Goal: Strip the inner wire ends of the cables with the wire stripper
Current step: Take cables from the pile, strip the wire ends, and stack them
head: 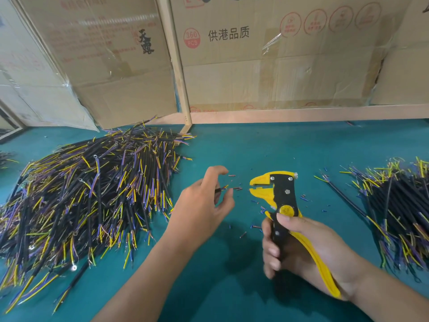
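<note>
A big pile of black cables [88, 194] lies on the left of the green bench [232, 287], with yellow, blue and purple wire ends sticking out. Next to it the left hand [204, 205] pinches one thin cable [220, 189] between its fingers [228, 194], with the little wire ends pointing right at the tool. Tiny cut bits [257, 206] lie on the bench between the hands. The right hand [301, 249] grips the handles of the yellow and black wire stripper [282, 196], fingers curled round it. Its jaws are open a little, near the wire ends but apart from them. A smaller pile of cables [399, 217] lies at the right edge. Cardboard boxes [278, 66] stand at the far side.
</note>
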`<state>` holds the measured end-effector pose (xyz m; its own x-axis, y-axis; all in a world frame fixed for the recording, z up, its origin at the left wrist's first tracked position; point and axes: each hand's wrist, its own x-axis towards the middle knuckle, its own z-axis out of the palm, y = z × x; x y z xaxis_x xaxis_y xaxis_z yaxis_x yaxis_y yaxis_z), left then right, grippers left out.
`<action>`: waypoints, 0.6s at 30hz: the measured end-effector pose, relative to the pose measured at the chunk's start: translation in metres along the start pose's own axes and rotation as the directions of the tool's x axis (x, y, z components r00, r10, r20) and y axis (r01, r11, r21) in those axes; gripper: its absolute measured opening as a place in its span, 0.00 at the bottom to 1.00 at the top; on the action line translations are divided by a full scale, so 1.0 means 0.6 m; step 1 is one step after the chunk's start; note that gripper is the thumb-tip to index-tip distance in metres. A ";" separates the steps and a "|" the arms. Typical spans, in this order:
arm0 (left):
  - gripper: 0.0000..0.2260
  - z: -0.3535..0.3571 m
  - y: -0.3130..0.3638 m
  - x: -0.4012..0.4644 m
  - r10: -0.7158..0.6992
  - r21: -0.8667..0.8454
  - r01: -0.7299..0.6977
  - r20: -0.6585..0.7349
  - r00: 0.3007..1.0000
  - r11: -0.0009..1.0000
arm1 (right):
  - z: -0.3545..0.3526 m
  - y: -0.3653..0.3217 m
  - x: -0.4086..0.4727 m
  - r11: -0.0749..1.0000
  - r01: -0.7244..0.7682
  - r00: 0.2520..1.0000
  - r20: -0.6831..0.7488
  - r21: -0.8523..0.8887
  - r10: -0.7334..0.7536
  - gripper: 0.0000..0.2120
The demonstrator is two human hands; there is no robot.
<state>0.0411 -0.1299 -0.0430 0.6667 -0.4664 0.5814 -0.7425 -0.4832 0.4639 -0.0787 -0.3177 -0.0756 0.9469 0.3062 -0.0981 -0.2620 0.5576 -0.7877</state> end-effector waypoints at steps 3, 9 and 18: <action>0.11 0.003 0.000 -0.002 -0.037 -0.139 0.038 0.011 0.999 0.989 | -0.032 0.013 0.022 0.999 -0.013 1.000 -0.016 0.047 0.014 0.17; 0.08 0.012 0.005 -0.007 -0.086 -0.297 0.089 0.024 0.996 0.951 | -0.061 0.018 0.035 0.975 -0.028 0.997 0.076 0.220 0.011 0.19; 0.07 0.001 0.021 -0.009 -0.030 -0.260 0.043 0.051 0.998 0.965 | -0.004 -0.005 0.013 0.998 -0.017 0.995 -0.093 0.058 0.022 0.18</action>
<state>0.0285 -0.1341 -0.0408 0.6912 -0.4891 0.5320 -0.7048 -0.2935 0.6458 -0.0700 -0.3190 -0.0755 0.9542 0.2451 -0.1716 -0.2880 0.5963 -0.7493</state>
